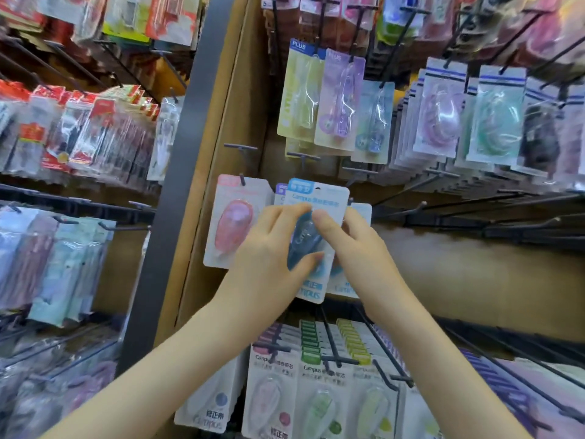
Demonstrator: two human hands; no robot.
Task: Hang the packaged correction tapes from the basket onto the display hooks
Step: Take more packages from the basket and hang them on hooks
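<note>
A blue packaged correction tape point(316, 198) on a white card is held up in front of the display wall. My left hand point(269, 258) grips its left side, thumb across the blue blister. My right hand point(354, 245) pinches the card from the right, fingers over its middle. A pink packaged correction tape point(234, 223) hangs on a hook point(242, 179) just to the left. More blue packs point(361, 213) sit behind the held one, mostly hidden. The basket is out of view.
Bare black hooks point(468, 204) stick out to the right of my hands. PLUS correction tapes point(335, 103) hang above. Campus packs in pink, green and yellow point(319, 394) hang below my wrists. A dark post point(177, 185) divides this bay from the crowded left racks point(79, 137).
</note>
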